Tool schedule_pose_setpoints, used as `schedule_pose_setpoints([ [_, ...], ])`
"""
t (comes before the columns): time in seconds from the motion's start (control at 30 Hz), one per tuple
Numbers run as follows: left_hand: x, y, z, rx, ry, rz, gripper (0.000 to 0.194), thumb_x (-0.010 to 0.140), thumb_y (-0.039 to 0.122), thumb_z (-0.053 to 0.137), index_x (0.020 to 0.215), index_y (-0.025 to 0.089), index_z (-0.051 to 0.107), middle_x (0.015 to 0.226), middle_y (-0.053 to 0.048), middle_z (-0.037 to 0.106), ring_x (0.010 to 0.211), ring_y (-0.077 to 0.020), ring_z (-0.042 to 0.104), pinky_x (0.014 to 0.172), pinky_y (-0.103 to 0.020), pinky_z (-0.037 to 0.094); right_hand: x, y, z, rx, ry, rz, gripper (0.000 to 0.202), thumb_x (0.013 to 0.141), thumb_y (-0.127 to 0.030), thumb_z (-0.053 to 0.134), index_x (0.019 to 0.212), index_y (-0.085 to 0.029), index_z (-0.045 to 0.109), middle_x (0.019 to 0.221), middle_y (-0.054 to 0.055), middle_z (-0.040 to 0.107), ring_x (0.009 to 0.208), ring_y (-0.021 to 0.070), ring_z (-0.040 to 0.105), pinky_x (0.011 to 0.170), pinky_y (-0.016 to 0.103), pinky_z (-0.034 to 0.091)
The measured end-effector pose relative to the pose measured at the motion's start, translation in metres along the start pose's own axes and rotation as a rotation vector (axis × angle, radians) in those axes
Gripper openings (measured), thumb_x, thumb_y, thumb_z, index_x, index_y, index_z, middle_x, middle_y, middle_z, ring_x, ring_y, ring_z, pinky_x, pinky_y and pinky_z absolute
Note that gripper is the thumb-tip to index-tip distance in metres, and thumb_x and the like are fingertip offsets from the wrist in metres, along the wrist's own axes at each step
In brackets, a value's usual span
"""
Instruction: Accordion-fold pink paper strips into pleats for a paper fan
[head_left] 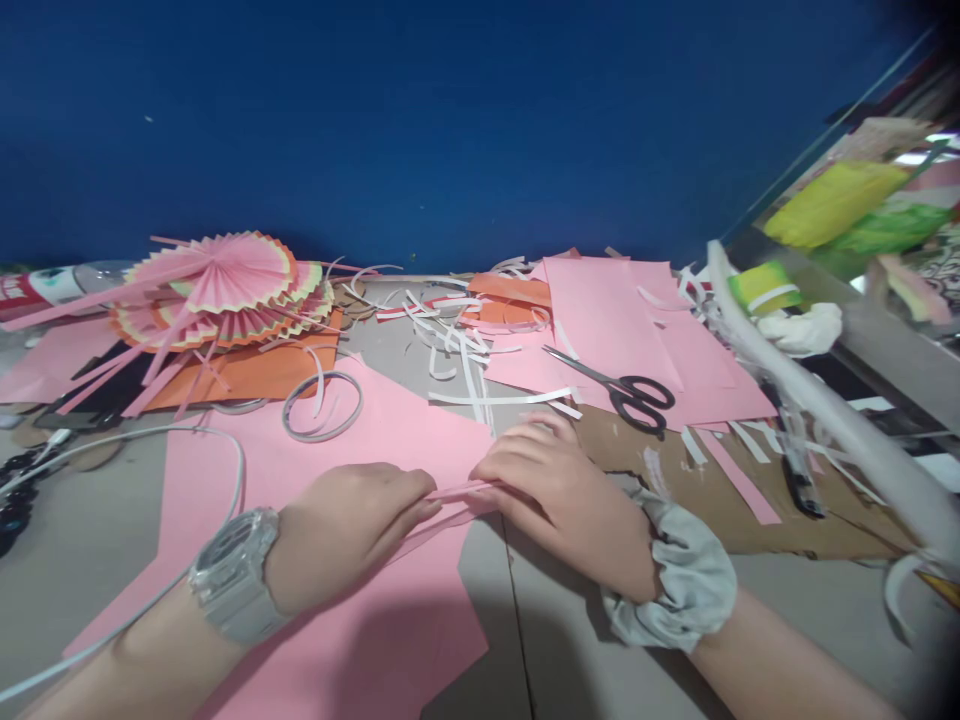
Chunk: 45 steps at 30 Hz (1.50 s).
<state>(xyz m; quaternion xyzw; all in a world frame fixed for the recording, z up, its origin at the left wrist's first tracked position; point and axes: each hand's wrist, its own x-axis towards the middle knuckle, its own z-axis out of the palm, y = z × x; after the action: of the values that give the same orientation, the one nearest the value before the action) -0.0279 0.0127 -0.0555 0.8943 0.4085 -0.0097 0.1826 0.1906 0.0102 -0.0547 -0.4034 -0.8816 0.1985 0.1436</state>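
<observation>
A narrow folded piece of pink paper stretches between my two hands. My left hand, with a clear watch at the wrist, is closed on its left end. Its right end is pinched in my right hand, which has a pale scrunchie behind it. Under the left hand and forearm lies large pink paper. Just beyond the left hand, a roll of thin strip rests on the pink paper.
Pleated paper rosettes are piled at the back left on orange paper. Black-handled scissors lie by pink sheets at right. A cutter and cardboard sit farther right. A white cable crosses the left side.
</observation>
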Motion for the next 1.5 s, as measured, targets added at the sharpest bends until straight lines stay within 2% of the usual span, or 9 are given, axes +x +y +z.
schedule_pose_setpoints([
  [0.2,0.0,0.0,0.002,0.019,0.046,0.015,0.036,0.094,0.037,0.025,0.082,0.02,0.054,0.067,0.0,0.058,0.061,-0.0139,0.052,0.056,-0.025,0.032,0.0,-0.002,0.002,0.075,0.029,0.053,0.018,0.09,-0.032,0.044,0.09,-0.02,0.058,0.09,0.003,0.061,0.09,0.0189,0.049,0.089,0.04,0.023],
  [0.5,-0.001,0.0,-0.003,-0.104,-0.015,0.007,0.035,0.094,0.037,0.026,0.084,0.02,0.055,0.071,0.0,0.059,0.064,-0.014,0.053,0.058,-0.025,0.033,0.0,-0.004,0.001,0.171,0.04,0.102,0.02,0.091,-0.031,0.042,0.084,-0.022,0.058,0.084,-0.001,0.062,0.084,0.0157,0.052,0.084,0.035,0.027],
  [0.63,-0.001,0.003,-0.006,-0.135,-0.034,-0.007,0.033,0.093,0.036,0.028,0.084,0.02,0.056,0.071,0.0,0.059,0.064,-0.0143,0.052,0.058,-0.026,0.034,0.001,-0.005,0.002,0.14,0.038,0.092,0.02,0.09,-0.032,0.044,0.082,-0.021,0.058,0.083,0.0,0.062,0.083,0.0163,0.051,0.082,0.035,0.029],
  [0.8,0.0,0.011,-0.004,-0.133,0.034,0.004,0.033,0.093,0.036,0.03,0.086,0.02,0.058,0.075,-0.001,0.062,0.069,-0.0162,0.054,0.064,-0.028,0.035,0.003,-0.014,0.008,0.096,0.041,0.053,0.022,0.091,-0.034,0.042,0.083,-0.02,0.057,0.084,0.001,0.062,0.086,0.0172,0.05,0.083,0.035,0.031],
  [0.9,0.0,0.012,-0.001,-0.11,0.064,0.017,0.036,0.094,0.036,0.027,0.083,0.019,0.058,0.071,-0.001,0.061,0.066,-0.0155,0.054,0.063,-0.027,0.036,0.001,-0.017,0.009,0.101,0.08,0.032,0.019,0.09,-0.034,0.044,0.091,-0.02,0.057,0.091,0.003,0.062,0.091,0.018,0.051,0.086,0.035,0.032],
  [1.03,0.001,0.005,-0.001,-0.036,0.093,0.001,0.033,0.094,0.032,0.028,0.086,0.019,0.057,0.071,-0.002,0.061,0.064,-0.0152,0.053,0.062,-0.026,0.037,-0.004,-0.012,0.005,0.165,0.207,0.145,0.032,0.085,-0.039,0.051,0.112,-0.021,0.049,0.108,0.006,0.059,0.101,0.0207,0.051,0.087,0.035,0.038],
  [1.2,0.001,0.0,0.0,0.011,0.065,-0.019,0.035,0.094,0.034,0.026,0.087,0.019,0.057,0.072,-0.003,0.061,0.066,-0.0169,0.054,0.063,-0.029,0.038,-0.004,-0.007,0.002,0.226,0.149,0.189,0.017,0.088,-0.034,0.047,0.097,-0.023,0.055,0.095,0.002,0.063,0.09,0.0179,0.056,0.08,0.031,0.041],
  [1.33,0.001,0.002,0.003,0.005,0.086,-0.019,0.033,0.094,0.035,0.027,0.092,0.019,0.057,0.075,-0.003,0.061,0.07,-0.0181,0.055,0.066,-0.031,0.038,-0.002,-0.009,0.002,0.229,0.121,0.168,0.016,0.089,-0.032,0.046,0.086,-0.021,0.056,0.084,0.0,0.062,0.081,0.0155,0.055,0.078,0.03,0.039],
  [1.5,0.0,0.01,0.005,-0.033,0.115,0.038,0.027,0.093,0.031,0.031,0.094,0.02,0.056,0.077,-0.003,0.061,0.07,-0.0177,0.055,0.064,-0.03,0.039,-0.002,-0.014,0.009,0.226,0.08,0.085,0.013,0.088,-0.032,0.049,0.086,-0.02,0.055,0.083,0.0,0.061,0.082,0.0161,0.052,0.079,0.031,0.037],
])
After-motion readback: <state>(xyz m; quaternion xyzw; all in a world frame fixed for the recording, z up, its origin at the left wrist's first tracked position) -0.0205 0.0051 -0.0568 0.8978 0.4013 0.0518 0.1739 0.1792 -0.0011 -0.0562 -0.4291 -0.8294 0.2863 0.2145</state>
